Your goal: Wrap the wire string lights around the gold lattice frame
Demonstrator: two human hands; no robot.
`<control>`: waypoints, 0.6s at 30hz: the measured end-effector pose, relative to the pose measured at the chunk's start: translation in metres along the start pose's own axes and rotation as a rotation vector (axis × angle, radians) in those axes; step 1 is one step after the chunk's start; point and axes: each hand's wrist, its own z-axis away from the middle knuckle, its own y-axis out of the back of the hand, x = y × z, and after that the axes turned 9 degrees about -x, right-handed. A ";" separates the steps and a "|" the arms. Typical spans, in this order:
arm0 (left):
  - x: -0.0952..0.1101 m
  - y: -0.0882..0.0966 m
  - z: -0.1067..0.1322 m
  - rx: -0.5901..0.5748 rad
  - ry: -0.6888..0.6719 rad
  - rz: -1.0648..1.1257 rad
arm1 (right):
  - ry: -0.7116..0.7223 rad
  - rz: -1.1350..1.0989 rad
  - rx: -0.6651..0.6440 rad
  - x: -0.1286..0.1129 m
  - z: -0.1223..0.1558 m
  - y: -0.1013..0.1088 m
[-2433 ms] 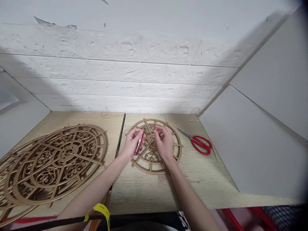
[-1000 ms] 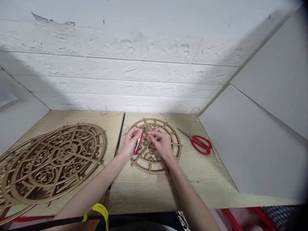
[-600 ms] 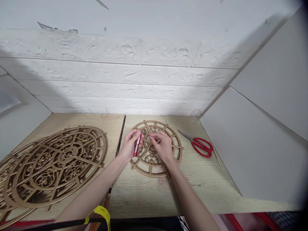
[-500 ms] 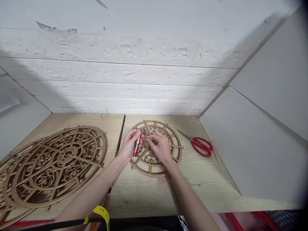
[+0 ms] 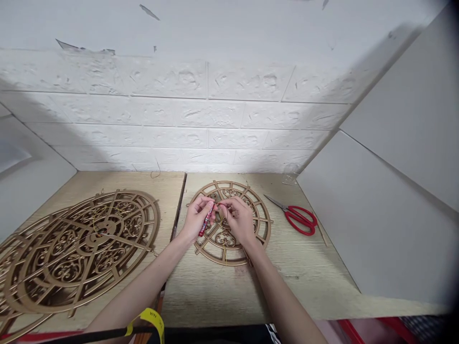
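My left hand (image 5: 196, 218) is closed around a slim red cylinder with pale printing (image 5: 205, 223). Its kind cannot be made out. The cylinder slants, its upper end near my left fingertips. Close beside it, my right hand (image 5: 239, 220) pinches a thin dark wire (image 5: 224, 206) that curves between the two hands. Both hands are over a round gold openwork frame (image 5: 263, 222) with scroll ornaments, lying on the table. A thin yellow strand (image 5: 224, 250) hangs across the frame's near part. My fingers hide some of the frame's centre.
Red-handled scissors (image 5: 301, 220) lie right of the frame, blades pointing up and left. A pile of similar gold frames (image 5: 71, 298) covers the left table. A dark gap (image 5: 179, 203) separates the tabletops. A white brick-patterned wall (image 5: 172, 112) stands behind; a grey panel (image 5: 362, 215) rises at right.
The red cylinder has turned to a steeper slant, and its upper end is now nearer my right fingers. My fingertips have drawn closer together. The view has shifted slightly.
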 end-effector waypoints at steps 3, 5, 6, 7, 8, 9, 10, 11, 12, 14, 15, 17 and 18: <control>0.000 -0.001 0.001 0.001 0.000 -0.010 | 0.009 -0.036 -0.014 0.000 -0.001 0.001; 0.002 -0.001 0.001 0.006 0.004 -0.015 | -0.012 -0.086 -0.030 0.000 -0.001 0.000; 0.002 -0.001 0.001 0.005 0.004 -0.017 | -0.027 -0.111 -0.037 0.000 -0.001 0.000; 0.003 -0.002 0.001 0.001 0.002 -0.020 | -0.039 -0.130 -0.041 0.000 -0.001 0.000; 0.003 -0.002 0.001 -0.005 0.001 -0.022 | -0.050 -0.139 -0.039 -0.001 -0.001 0.000; 0.003 -0.002 0.001 -0.010 0.001 -0.022 | -0.059 -0.144 -0.033 -0.001 -0.002 0.000; 0.003 -0.002 0.001 -0.013 0.001 -0.021 | -0.069 -0.148 -0.022 -0.001 -0.002 0.000; 0.003 -0.002 0.001 -0.014 0.000 -0.019 | -0.082 -0.156 -0.008 -0.002 -0.002 0.001; 0.002 -0.002 0.001 -0.014 0.000 -0.017 | -0.095 -0.166 0.005 -0.002 -0.003 0.001; 0.002 -0.002 0.001 -0.014 -0.002 -0.016 | -0.115 -0.191 0.028 -0.003 -0.003 0.001; 0.002 -0.002 0.001 -0.014 -0.004 -0.016 | -0.123 -0.200 0.037 -0.003 -0.003 0.002; 0.002 -0.002 0.001 -0.016 -0.007 -0.020 | -0.143 -0.219 0.049 -0.003 -0.003 0.002; 0.002 -0.001 0.001 -0.017 -0.008 -0.021 | -0.160 -0.232 0.055 -0.003 -0.003 0.001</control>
